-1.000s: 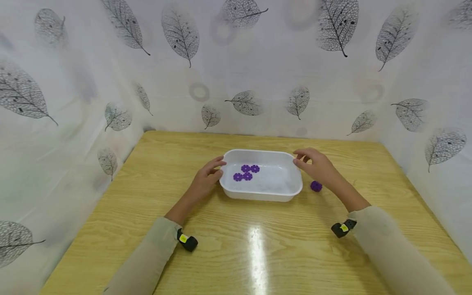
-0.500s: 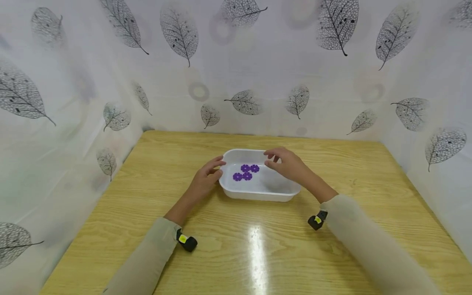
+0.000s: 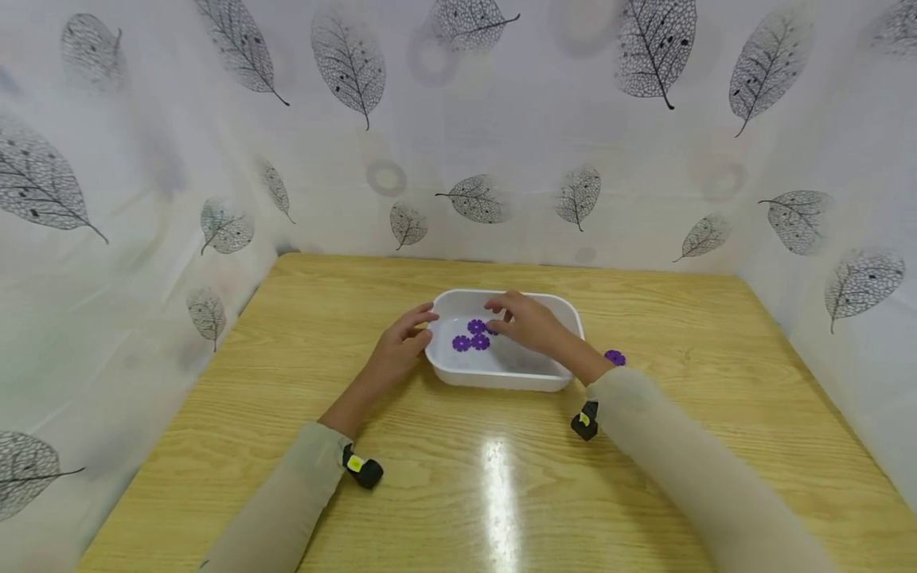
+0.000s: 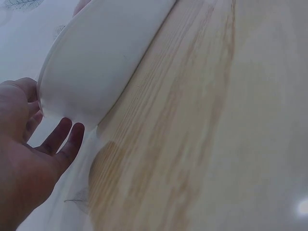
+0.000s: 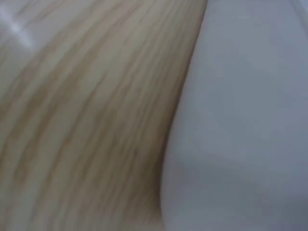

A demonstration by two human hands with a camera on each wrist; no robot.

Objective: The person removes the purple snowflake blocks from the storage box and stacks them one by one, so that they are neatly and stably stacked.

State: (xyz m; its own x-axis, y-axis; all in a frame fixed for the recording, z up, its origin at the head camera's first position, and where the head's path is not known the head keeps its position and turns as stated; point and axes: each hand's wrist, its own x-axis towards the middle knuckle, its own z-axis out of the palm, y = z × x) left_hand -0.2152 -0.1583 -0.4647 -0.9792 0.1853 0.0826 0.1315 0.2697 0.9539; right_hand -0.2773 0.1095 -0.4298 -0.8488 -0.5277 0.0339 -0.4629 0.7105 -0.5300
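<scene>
A white plastic tray (image 3: 501, 380) sits on the table, with several purple flower-shaped discs (image 3: 462, 343) lying flat in its left half. My left hand (image 3: 399, 344) is at the tray's left end, its fingertips touching the rim and outer wall. In the left wrist view that hand (image 4: 29, 159) shows its fingers spread against the tray's end. My right hand (image 3: 528, 322) reaches over the inside of the tray, thumb and forefinger apart. Its thumb partly covers the rightmost disc. The right wrist view shows only the tray's blurred outer wall (image 5: 236, 125) and the table.
A purple piece (image 3: 614, 358), seemingly a cluster of discs, lies on the wooden table (image 3: 401, 509) right of the tray, just beyond my right wrist. A white leaf-patterned cloth (image 3: 530, 119) hangs behind and on both sides of the table.
My right hand has moved left from the tray's right end to above the discs. The purple piece on the table was hidden half a second ago and shows again. My left hand has stayed put.
</scene>
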